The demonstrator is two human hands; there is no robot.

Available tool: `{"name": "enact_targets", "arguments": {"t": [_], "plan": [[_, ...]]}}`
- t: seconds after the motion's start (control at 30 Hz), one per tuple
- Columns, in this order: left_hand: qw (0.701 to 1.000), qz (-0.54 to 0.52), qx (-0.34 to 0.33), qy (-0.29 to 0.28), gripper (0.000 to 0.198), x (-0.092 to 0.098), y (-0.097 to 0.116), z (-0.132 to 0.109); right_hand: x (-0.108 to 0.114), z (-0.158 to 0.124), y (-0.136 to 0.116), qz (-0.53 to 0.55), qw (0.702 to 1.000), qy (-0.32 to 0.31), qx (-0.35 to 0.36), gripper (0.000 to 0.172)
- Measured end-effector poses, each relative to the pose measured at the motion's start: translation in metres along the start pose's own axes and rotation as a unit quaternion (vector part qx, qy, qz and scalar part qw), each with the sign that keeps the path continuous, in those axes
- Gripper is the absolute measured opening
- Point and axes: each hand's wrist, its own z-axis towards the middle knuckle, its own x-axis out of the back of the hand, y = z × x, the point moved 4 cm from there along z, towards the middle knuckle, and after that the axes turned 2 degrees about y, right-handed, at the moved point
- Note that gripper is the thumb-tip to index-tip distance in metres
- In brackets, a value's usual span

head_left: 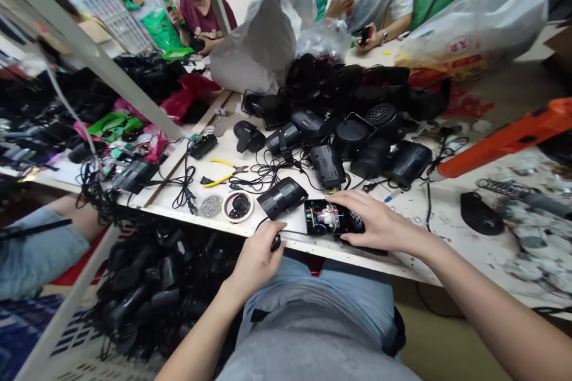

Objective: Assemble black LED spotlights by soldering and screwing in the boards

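My right hand [379, 223] curls around an opened black device half [333, 218] at the table's near edge, with a circuit board and red and blue wires showing inside. My left hand [259, 253] is closed on a thin tool [292, 232] with a dark handle, its metal shaft pointing right at the open device. A closed black housing [281, 196] lies just behind the left hand. A round tape roll [239, 206] and a small disc of screws [211, 205] sit to its left.
A heap of black housings [357, 125] and tangled cables fills the table's middle. Yellow-handled pliers [223, 172] lie left of them. An orange tool [513, 138] lies at the right. A crate of black parts [152, 292] stands under the table. Two people sit across, beside plastic bags [268, 36].
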Motion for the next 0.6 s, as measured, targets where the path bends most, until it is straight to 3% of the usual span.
{"name": "enact_targets", "arguments": {"t": [0.17,0.3,0.43,0.6], "plan": [[0.999,-0.003,0.015,-0.029,0.024,-0.018,0.005,-0.015,-0.015,0.017,0.012,0.021,0.997,-0.071,0.026,0.069],[0.998,-0.038,0.028,0.031,0.037,-0.025,0.006,-0.009,-0.021,0.024,0.017,0.005,0.995,-0.096,0.02,0.071],[0.994,-0.056,0.044,0.087,0.055,-0.033,0.009,0.003,-0.02,0.023,0.008,-0.049,0.995,-0.089,0.001,0.075],[0.994,-0.056,0.057,0.077,0.067,-0.053,0.009,0.009,-0.011,0.025,-0.015,-0.063,0.996,-0.056,-0.009,0.062]]}}
